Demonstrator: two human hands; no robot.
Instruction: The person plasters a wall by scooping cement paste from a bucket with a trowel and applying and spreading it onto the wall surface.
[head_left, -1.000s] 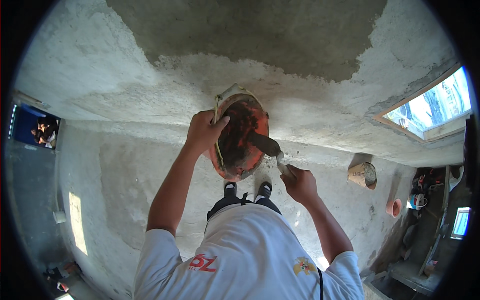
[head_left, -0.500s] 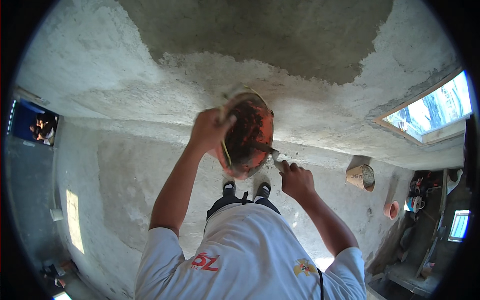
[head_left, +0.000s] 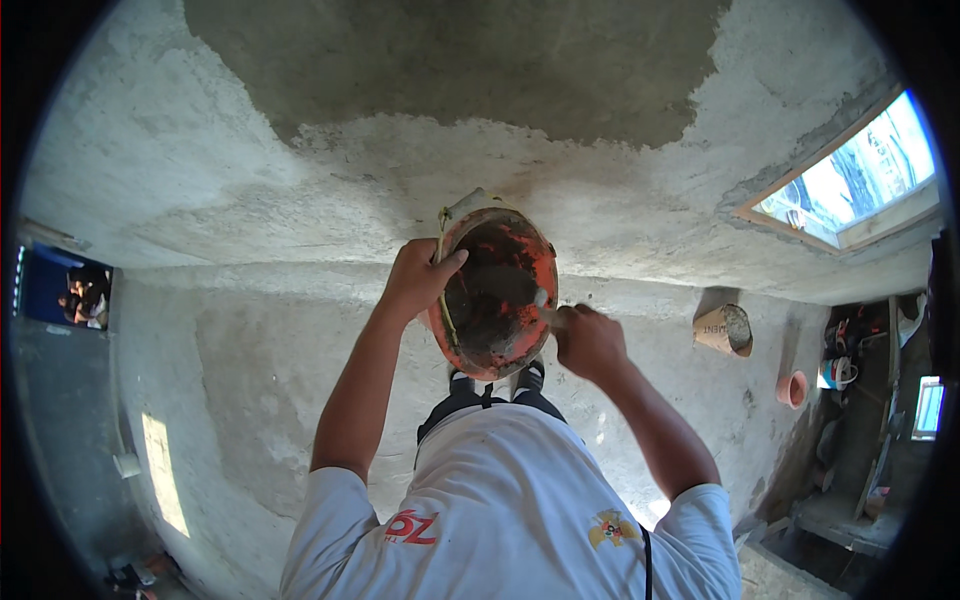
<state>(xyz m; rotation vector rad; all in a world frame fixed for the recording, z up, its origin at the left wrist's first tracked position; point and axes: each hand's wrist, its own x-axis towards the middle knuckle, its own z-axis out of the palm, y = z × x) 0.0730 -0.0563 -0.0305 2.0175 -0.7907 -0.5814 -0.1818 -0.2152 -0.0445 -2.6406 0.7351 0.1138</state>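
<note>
An orange-red bucket, smeared inside with dark wet mortar, is held up at about waist height, its mouth tilted toward me. My left hand grips its left rim, thumb over the edge and fingers outside. A thin yellowish handle or cord runs along that same side. On the right, my right hand is closed round the handle of a trowel. The trowel's neck reaches over the right rim; its blade is hard to make out against the dark mortar inside.
Ahead rises a grey wall with a darker damp plaster patch. A window opening is at the right. On the floor to the right stand an open paper cement bag and a small pinkish bucket. A person shows at far left.
The bucket has come slightly lower and turned its mouth more toward me. My right hand has moved in close to the rim, and the trowel's blade no longer shows clearly.
</note>
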